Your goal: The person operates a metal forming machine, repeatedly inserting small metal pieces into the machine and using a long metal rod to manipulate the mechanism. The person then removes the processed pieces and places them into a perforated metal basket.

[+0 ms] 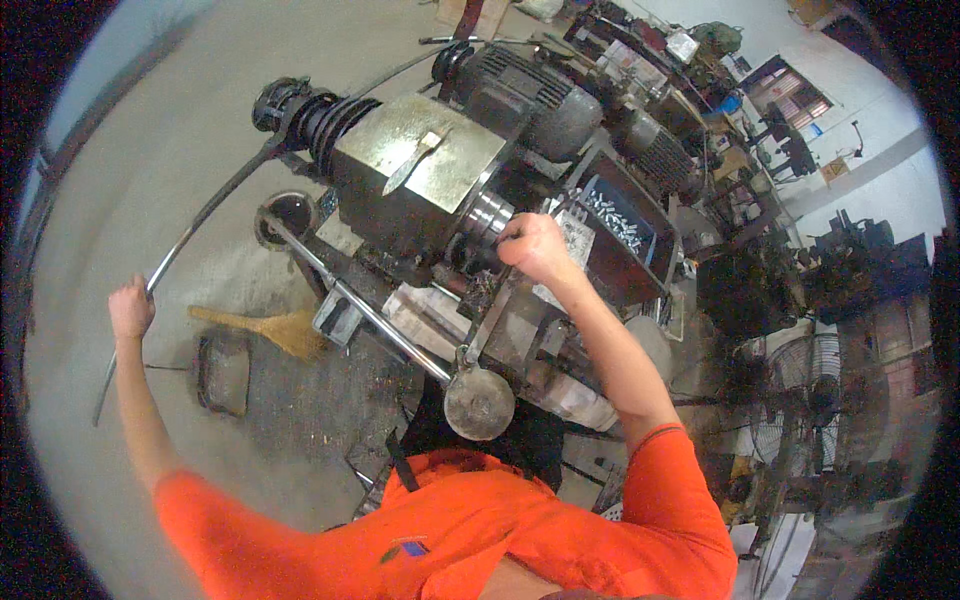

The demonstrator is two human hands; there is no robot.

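At the far left, my left hand (132, 308) is closed round a long metal lever (214, 206), which runs up to the pulley end of a lathe-like machine (420, 120). My right hand (537, 246) has its fingers curled in at the front of the machine's shiny round spindle (489, 215). Whatever those fingers pinch is hidden from view. A flat paintbrush (412, 164) lies on top of the machine's metal housing. Beside my right hand, a blue-lined tray (620, 218) holds many small metal pieces.
A round metal disc (480, 405) on a rod assembly is close to my body. Behind the housing sits a finned electric motor (535, 100). On the floor lie a straw broom (270, 328) and a dark container (222, 373). A caged fan (805, 390) stands at right.
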